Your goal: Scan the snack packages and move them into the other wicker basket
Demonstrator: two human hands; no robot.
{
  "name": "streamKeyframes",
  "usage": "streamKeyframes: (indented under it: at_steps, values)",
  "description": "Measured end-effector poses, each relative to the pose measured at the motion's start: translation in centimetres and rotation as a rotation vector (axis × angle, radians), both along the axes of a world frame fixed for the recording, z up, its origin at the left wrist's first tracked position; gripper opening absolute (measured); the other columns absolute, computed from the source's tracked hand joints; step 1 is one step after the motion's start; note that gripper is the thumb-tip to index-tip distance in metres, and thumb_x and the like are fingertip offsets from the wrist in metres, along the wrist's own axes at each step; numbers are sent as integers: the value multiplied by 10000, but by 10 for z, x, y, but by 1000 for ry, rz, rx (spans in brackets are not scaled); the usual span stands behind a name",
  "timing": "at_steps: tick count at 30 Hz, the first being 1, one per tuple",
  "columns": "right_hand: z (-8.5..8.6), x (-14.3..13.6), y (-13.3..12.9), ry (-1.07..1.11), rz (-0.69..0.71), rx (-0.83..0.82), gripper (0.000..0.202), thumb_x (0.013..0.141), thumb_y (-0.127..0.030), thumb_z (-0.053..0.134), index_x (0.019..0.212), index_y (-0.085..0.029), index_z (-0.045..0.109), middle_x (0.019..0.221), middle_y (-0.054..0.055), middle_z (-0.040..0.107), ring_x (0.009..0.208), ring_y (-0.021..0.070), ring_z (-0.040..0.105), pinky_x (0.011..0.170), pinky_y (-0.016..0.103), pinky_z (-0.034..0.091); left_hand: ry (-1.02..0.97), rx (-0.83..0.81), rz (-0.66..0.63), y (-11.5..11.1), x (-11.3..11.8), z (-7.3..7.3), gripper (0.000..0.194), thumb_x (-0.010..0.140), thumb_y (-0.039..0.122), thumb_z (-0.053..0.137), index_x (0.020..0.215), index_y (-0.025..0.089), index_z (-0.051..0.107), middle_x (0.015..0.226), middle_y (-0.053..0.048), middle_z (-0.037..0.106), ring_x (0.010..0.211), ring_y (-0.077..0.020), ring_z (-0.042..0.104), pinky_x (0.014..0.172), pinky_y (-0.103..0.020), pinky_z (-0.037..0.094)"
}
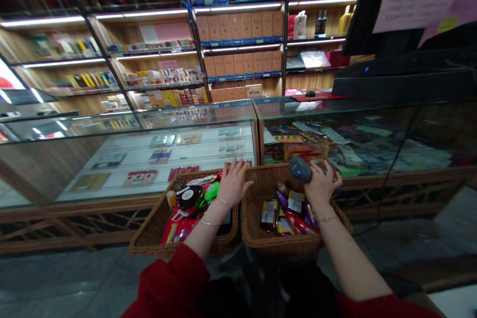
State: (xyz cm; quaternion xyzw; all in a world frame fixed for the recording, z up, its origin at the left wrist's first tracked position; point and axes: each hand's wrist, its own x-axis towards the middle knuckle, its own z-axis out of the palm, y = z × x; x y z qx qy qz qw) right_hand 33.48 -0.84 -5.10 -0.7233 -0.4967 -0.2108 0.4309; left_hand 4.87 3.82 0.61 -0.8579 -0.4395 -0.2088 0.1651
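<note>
1. While the R hand (321, 186) clasps a dark handheld device (300, 169) above the R basket (281, 244), the L hand (233, 184) is released, fingers spread over the L basket (156, 250) near its inner rim.
2. Slip risk: a loose R hold or sharp wrist tilt may drop the device onto pkgs. (295, 202) below the grip.
3. Snag risk: bracelet (222, 203) behind L fingers may catch wrappers if dragged low.
4. Obscured: device handle, by R hand; pkg. text, blurred. L fingertip contact w/ rim: can't tell.
</note>
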Motion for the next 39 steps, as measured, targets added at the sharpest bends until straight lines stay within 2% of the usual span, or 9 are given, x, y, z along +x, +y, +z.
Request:
streamKeyframes:
  at_steps: [5,10,15,21,24,26,28,33,39]
  values:
    - [-1,6,1,57,-70,-6,364,731,-152,459,1010,-230,679,1172,73,714,1342,296,365,1044,544,150,69,-52,-123,2,43,-16,636,916,441,528,1479,183,383,1562,-143,385,1498,-289,219,1212,-566,176]
    - [-3,11,3,136,-133,-8,338,753,-154,450,981,-229,689,1169,75,715,1332,309,367,1028,557,158,182,-136,-216,8,73,-32,670,875,468,581,1457,178,419,1552,-141,404,1492,-286,240,1215,-543,175]
    - [-4,14,5,183,-142,-13,330,770,-147,449,981,-216,693,1169,76,714,1331,304,365,1027,555,162,310,-303,-238,22,87,-52,678,800,448,677,1403,199,493,1524,-157,442,1445,-315,346,1188,-557,236]
    - [-4,15,8,196,-128,-55,312,775,-142,457,968,-207,693,1179,76,711,1335,293,347,1028,555,160,469,-501,-201,38,95,-78,809,607,407,847,1338,227,553,1458,-178,519,1362,-358,461,1123,-579,339]
    - [-3,15,8,202,-128,-60,293,786,-159,464,962,-205,692,1186,75,708,1343,289,344,1033,551,162,596,-580,-180,43,101,-83,878,504,344,907,1309,222,579,1409,-192,563,1293,-385,528,1051,-570,432]
    - [-2,16,8,204,-124,-66,278,787,-170,473,951,-206,694,1181,77,709,1347,297,343,1035,556,165,654,-603,-195,46,104,-83,848,469,286,920,1259,241,618,1339,-169,627,1219,-374,591,1004,-534,482]
    - [0,15,7,207,-125,-78,276,781,-169,482,950,-209,696,1171,82,711,1345,304,347,1034,564,171,693,-609,-232,49,105,-81,729,520,243,896,1206,284,651,1250,-117,691,1144,-334,644,982,-492,502]
    - [5,13,4,222,-145,-111,304,771,-136,480,979,-213,687,1180,72,707,1343,289,360,1037,555,195,778,-570,-353,49,105,-75,369,833,217,645,1162,383,661,1151,-24,720,1005,-215,693,909,-376,513]
    - [9,12,2,258,-141,-117,301,783,-129,481,982,-217,688,1181,69,709,1344,277,367,1042,544,188,842,-484,-438,42,111,-83,296,902,185,533,1098,350,680,1166,-42,690,1074,-227,636,873,-383,485]
